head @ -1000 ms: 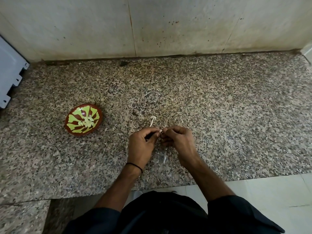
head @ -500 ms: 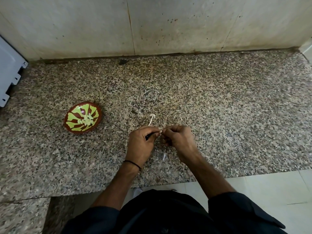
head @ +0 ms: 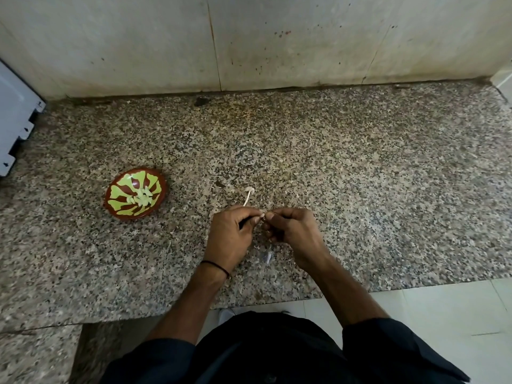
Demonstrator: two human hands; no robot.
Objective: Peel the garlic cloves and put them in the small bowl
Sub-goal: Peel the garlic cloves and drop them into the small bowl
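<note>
Head view looks down at a speckled stone surface (head: 360,189) that meets a pale wall (head: 277,37) at the back. Two hands come together near the middle of the surface, close to its front edge. The left hand (head: 227,234) and the right hand (head: 293,231) both have their fingers curled in, and their fingertips almost touch. Between those fingertips they pinch a small pale garlic clove (head: 262,215), which is held just above the surface. The clove is too small to tell how much skin is on it. The small bowl (head: 122,189) sits on the surface well off to the left of the hands. It is brown with green shapes inside. A little heap of peeled cloves (head: 142,196) lies in the middle of it. A thin white garlic stem (head: 248,195) lies on the surface just behind the hands. Some thin bits of skin (head: 268,256) lie on the surface under the hands. A black band (head: 216,266) goes round the left wrist. A white object (head: 13,120) shows at the far left edge. Pale floor tiles (head: 443,314) show at the lower right.
</note>
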